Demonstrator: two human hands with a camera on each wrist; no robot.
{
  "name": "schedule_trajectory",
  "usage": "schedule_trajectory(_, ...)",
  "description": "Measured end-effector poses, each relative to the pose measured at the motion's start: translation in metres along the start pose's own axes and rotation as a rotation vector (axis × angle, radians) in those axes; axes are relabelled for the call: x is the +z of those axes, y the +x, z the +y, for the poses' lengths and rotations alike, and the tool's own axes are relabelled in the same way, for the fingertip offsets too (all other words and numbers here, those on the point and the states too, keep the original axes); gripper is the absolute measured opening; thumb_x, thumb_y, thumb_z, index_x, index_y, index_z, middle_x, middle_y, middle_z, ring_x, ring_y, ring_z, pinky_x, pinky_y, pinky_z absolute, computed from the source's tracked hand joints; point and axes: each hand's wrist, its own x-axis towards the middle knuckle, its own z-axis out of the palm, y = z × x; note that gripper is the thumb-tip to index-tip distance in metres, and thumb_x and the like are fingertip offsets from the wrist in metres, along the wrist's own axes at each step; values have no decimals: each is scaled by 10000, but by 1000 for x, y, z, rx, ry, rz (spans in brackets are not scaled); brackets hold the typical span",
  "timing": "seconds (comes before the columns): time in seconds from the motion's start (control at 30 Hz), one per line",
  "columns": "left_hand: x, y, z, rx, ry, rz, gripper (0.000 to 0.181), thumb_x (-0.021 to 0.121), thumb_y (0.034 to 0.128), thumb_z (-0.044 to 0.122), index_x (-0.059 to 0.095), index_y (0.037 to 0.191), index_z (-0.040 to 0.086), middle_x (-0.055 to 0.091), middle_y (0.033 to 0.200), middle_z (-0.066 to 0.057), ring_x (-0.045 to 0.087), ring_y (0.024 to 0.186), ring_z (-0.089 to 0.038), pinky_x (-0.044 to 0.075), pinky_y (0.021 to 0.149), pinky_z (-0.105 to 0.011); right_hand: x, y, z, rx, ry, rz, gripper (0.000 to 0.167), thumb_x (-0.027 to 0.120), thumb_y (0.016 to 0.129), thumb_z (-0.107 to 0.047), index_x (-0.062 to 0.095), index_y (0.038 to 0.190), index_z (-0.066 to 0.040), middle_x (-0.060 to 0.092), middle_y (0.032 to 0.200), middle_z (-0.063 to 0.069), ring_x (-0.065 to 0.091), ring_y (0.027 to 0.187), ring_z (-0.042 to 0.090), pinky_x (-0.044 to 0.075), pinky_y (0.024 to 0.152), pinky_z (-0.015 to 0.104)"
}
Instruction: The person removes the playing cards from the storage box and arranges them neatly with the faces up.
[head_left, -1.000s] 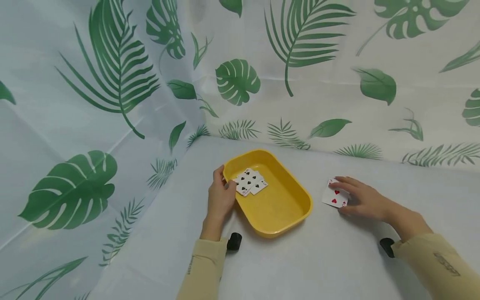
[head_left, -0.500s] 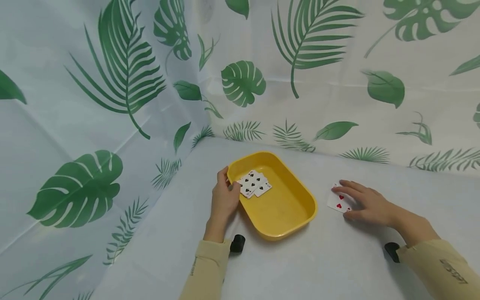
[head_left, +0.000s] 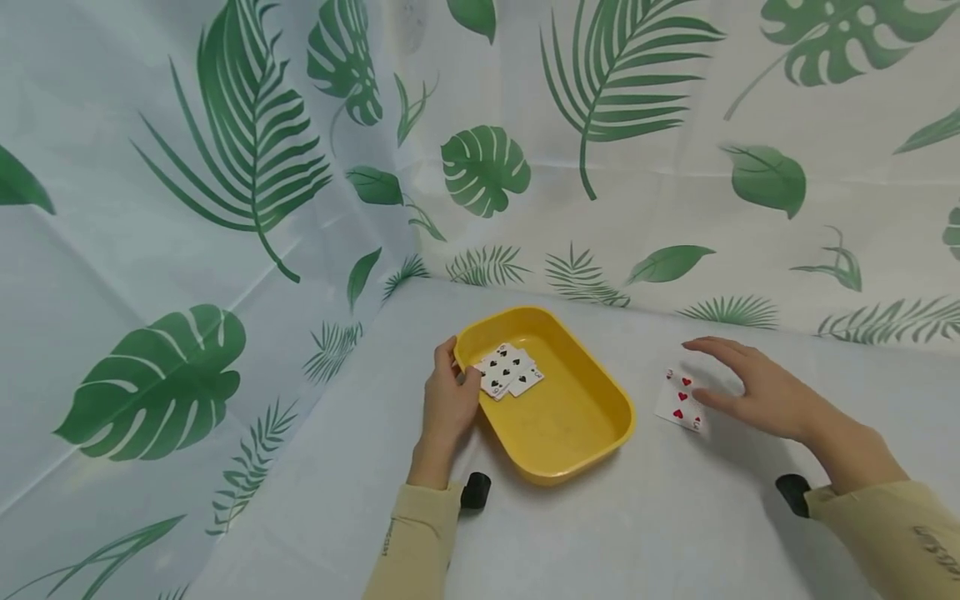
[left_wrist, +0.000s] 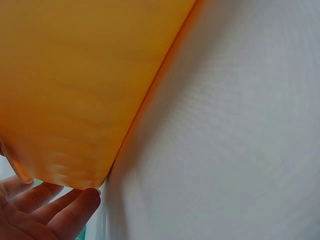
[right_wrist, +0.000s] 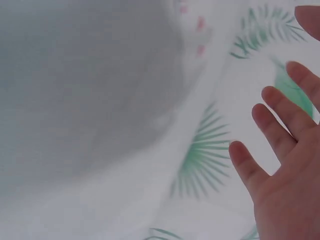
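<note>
By leafy sheeting (head_left: 637,208), left fingers (left_wrist: 79,211) clamp yellow tray (head_left: 558,417); right fingers (right_wrist: 272,132) spread near hearts card (head_left: 673,402).

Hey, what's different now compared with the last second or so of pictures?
The right hand has lifted from over the heart card and shifted a little to the right, its fingers more spread, so more of the card's face shows. The heart card stayed beside the yellow tray. The left hand still grips the tray's edge, and the spade cards inside look unchanged.
</note>
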Motion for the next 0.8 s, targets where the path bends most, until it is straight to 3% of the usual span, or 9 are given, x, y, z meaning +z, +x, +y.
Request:
schedule_trajectory(0.37, 0, 0, 0, -9, 5, 1, 567, 525, 980, 125, 363, 1521, 80, 473, 1516, -119, 516, 1331, -300, 434, 1081, -420, -31, 5, -39, -5, 42, 137, 707, 716, 923, -326, 395, 1535, -177, 375, 1547, 191, 317, 1372, 475, 281, 1025, 744)
schedule_trajectory(0.8, 0, 0, 1, -14, 1, 1, 581, 518, 972, 137, 357, 1527, 84, 467, 1521, -119, 503, 1345, -288, 424, 1090, -413, -34, 21, -90, -98, 55, 157, 732, 735, 908, -311, 397, 1550, -211, 362, 1580, 112, 311, 1416, 413, 287, 1056, 721)
